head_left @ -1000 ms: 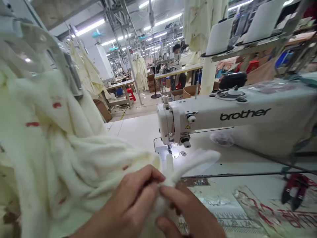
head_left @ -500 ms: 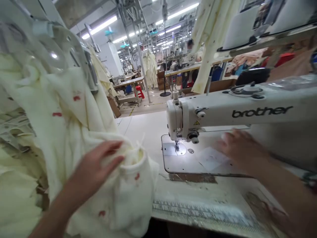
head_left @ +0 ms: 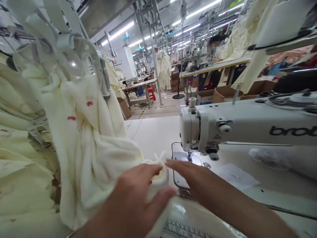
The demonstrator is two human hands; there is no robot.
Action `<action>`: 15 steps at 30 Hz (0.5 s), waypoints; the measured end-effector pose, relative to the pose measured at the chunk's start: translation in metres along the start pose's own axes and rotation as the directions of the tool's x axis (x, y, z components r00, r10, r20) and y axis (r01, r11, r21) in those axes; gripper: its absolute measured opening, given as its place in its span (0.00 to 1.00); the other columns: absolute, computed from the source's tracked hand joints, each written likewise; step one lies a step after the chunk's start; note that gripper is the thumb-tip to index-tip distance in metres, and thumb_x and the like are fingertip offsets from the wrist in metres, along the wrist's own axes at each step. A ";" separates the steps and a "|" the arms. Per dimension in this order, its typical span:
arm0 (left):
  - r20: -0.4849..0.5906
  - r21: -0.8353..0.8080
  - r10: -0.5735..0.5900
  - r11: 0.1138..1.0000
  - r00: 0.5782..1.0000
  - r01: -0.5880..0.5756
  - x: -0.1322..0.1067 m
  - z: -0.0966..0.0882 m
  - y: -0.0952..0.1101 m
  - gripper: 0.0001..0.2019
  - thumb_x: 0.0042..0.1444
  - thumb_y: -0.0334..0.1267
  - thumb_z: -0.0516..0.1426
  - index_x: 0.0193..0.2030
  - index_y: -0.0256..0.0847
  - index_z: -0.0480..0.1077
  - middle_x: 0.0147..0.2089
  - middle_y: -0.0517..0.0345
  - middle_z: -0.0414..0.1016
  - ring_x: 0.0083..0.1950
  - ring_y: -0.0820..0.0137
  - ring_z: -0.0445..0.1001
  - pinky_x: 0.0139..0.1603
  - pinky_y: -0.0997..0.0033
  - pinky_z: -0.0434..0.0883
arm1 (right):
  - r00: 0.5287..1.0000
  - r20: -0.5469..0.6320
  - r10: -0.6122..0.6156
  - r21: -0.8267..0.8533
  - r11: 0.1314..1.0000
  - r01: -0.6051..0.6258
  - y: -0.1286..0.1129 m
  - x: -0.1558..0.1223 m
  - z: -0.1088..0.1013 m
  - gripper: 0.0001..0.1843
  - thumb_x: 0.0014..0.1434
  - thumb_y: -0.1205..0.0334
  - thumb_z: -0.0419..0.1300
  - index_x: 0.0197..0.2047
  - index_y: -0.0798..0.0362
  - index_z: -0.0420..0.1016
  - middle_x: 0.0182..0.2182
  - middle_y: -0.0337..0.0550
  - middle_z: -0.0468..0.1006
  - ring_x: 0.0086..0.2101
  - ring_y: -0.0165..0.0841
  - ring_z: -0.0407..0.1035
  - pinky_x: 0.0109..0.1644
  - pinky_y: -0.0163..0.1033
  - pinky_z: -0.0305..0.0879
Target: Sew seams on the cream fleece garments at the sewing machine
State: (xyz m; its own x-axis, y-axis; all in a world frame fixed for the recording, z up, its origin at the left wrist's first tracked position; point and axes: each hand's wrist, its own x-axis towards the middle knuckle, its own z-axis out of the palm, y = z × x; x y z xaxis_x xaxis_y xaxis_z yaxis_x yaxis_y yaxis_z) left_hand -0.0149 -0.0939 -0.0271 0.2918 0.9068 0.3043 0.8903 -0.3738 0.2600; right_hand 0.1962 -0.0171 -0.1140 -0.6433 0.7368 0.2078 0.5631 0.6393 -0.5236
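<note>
A cream fleece garment (head_left: 111, 158) with small red marks hangs at the left and spreads onto the sewing table. Its rounded, cuff-like end (head_left: 159, 180) has loose strands standing up at the top. My left hand (head_left: 133, 195) is at this end, thumb and fingers apart, partly covering it. From the other side my right hand (head_left: 190, 173) reaches in with fingers stretched out, their tips beside the strands; whether they touch is unclear. Just behind my right hand stands the white sewing machine (head_left: 198, 125), its needle area (head_left: 189, 157) lit.
A clear clip hanger (head_left: 74, 56) bears the garment at the left. More cream pieces (head_left: 22, 178) pile beside it. A small white sheet (head_left: 237, 175) lies on the machine bed, and a ruler strip (head_left: 183, 228) runs along the front edge. Cardboard boxes (head_left: 224, 94) stand behind the machine.
My right hand has come leftward from under the machine arm to the garment's end. My left hand has moved right and closer to it. The view has turned left.
</note>
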 end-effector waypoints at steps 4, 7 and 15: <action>0.320 0.141 0.024 0.987 0.947 -0.073 0.019 0.032 0.012 0.10 0.54 0.30 0.55 0.44 0.38 0.68 0.42 0.51 0.74 0.43 0.58 0.72 0.46 0.52 0.70 | 0.981 0.124 -0.150 0.128 0.983 0.134 -0.025 0.051 -0.017 0.19 0.51 0.77 0.54 0.45 0.53 0.72 0.55 0.46 0.69 0.59 0.40 0.56 0.60 0.45 0.53; 0.395 -0.082 0.106 0.993 0.912 -0.080 0.012 0.026 -0.006 0.14 0.57 0.26 0.48 0.45 0.44 0.67 0.42 0.57 0.73 0.42 0.68 0.73 0.43 0.67 0.70 | 0.990 0.139 0.003 0.164 0.986 -0.026 -0.022 0.023 -0.032 0.06 0.58 0.69 0.52 0.33 0.51 0.68 0.33 0.38 0.76 0.36 0.32 0.70 0.40 0.36 0.64; 0.562 0.028 0.107 0.989 0.820 -0.149 0.035 0.045 -0.016 0.13 0.55 0.24 0.45 0.44 0.39 0.63 0.37 0.55 0.73 0.39 0.64 0.73 0.38 0.65 0.67 | 0.882 0.197 0.427 0.456 0.757 -0.468 -0.044 -0.060 -0.015 0.11 0.63 0.54 0.51 0.46 0.48 0.66 0.34 0.38 0.74 0.33 0.31 0.68 0.36 0.35 0.61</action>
State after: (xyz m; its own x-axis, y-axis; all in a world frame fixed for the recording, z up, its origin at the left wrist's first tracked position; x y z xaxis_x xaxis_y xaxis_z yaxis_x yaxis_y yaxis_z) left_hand -0.0032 -0.0471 -0.0618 0.5314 0.8130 -0.2380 0.8465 -0.4988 0.1863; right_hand 0.2179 -0.0864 -0.0913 -0.4297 0.8798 -0.2033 0.4906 0.0384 -0.8706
